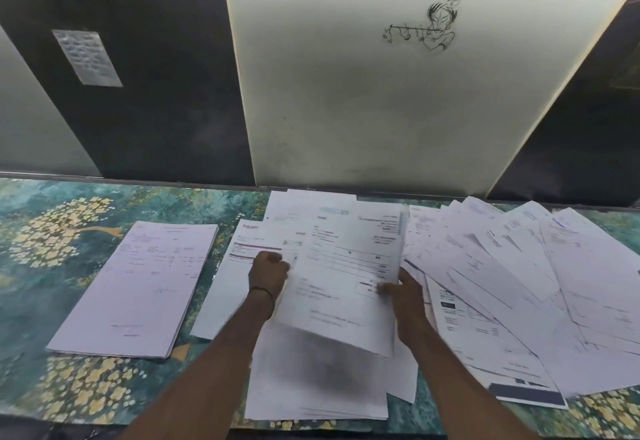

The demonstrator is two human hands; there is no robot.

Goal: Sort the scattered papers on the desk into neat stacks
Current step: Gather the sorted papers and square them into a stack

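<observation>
I hold a printed sheet (343, 277) lifted off the desk in both hands. My left hand (268, 273) grips its left edge, and my right hand (403, 292) pinches its right edge. Under it lie loose papers (311, 380) at the front middle. A sheet with a Rakuten heading (242, 252) lies just left of my left hand. A neat stack (138, 287) sits apart on the left. A wide fan of scattered papers (536, 287) covers the right side of the desk.
The desk (52, 266) has a teal cover with yellow flower patterns. A white panel (363, 93) with a line drawing stands behind the papers, with dark panels on both sides. The desk's front edge runs along the bottom.
</observation>
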